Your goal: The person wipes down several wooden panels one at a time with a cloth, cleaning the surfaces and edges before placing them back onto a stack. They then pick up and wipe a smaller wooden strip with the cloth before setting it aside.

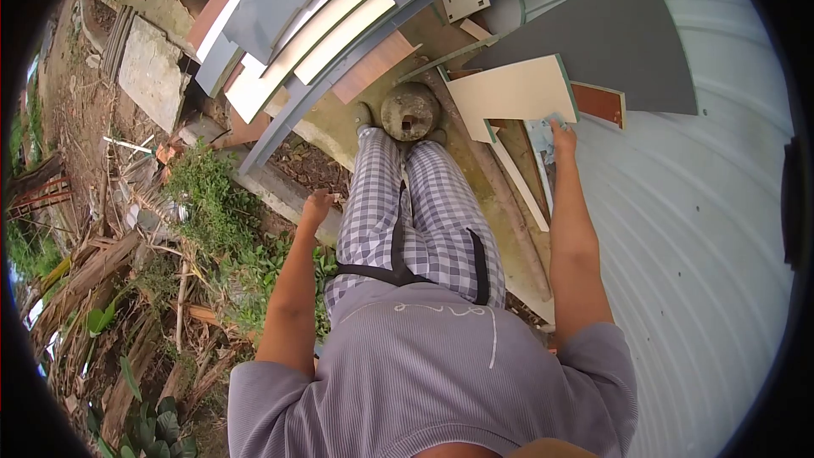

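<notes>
My right hand (563, 141) is closed on a light blue cloth (543, 137), which lies at the lower right corner of a cream board (509, 93) with a green edge. My left hand (317, 205) hangs beside my left thigh, its fingers curled. A small pale bit shows at its fingertips, too small to name. Beneath the cream board are a large dark grey panel (619, 42) and a reddish-brown piece (599, 105). Between my feet stands a round, weathered stone block (409, 112) with a hole in it.
Long cut boards (339, 42) in grey, cream and brown are piled ahead to the left. Corrugated metal sheeting (678, 246) runs along my right. Green plants (212, 195) and dry debris (110, 288) cover the left side. A narrow white strip (519, 182) leans near my right leg.
</notes>
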### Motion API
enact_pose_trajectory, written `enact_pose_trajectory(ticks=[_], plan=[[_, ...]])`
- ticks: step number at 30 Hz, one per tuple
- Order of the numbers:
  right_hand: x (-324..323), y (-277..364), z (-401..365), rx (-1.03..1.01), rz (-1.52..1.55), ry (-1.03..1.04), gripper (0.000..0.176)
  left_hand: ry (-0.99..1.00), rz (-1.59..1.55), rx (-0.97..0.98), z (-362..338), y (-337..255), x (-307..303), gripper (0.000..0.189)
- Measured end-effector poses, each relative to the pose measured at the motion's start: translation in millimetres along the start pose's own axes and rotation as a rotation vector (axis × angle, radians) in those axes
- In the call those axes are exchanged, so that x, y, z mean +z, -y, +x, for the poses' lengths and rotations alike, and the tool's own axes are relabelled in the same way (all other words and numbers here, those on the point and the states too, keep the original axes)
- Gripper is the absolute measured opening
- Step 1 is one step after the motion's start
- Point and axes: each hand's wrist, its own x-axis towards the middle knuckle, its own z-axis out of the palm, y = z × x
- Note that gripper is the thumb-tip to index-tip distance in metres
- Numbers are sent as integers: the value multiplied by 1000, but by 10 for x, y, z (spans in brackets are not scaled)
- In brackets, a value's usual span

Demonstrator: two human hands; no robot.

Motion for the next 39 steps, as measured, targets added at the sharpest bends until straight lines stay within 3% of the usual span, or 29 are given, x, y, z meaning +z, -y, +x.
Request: enact_pose_trajectory(ticks=[4, 6, 9, 10, 12, 15, 18, 21, 28, 32, 34, 39], plan=[[255, 77, -570, 63, 94, 183, 22, -95, -130, 166, -139, -749, 12, 47], [300, 372, -1104, 119, 63, 312, 19, -17, -177, 182, -137, -1098, -34, 46], [552, 133, -1462, 221, 177, 434, 23, -6, -107, 277, -150, -1427, -126, 45], [611, -1, -1493, 217, 179, 433, 23, -10, -108, 280, -137, -1463, -150, 45], [806, -366, -1498, 240, -96, 442, 26, 37, -153, 242, -89, -1518, -215, 44], [697, 76, -1820, 358, 158, 511, 30, 40, -124, 274, 70, -1380, -312, 45], [652, 286, -1794, 326, 142, 535, 39, 35, -32, 300, 270, -1164, -445, 46], [525, 940, -1892, 332, 189, 450, 40, 46, 72, 279, 442, -1082, -701, 45], [765, 1870, -1700, 375, 101, 482, 40, 46, -1, 214, 864, -1197, -1267, 42], [1008, 2267, -1416, 319, 193, 443, 40, 122, 42, 384, 1116, -1268, -1461, 40], [1134, 2208, -996, 290, 280, 594, 61, 206, -31, 304, 1102, -1347, -1535, 41], [1484, 2817, -83, 273, 342, 407, 57, 279, -10, 169, 1057, -1251, -1376, 49]])
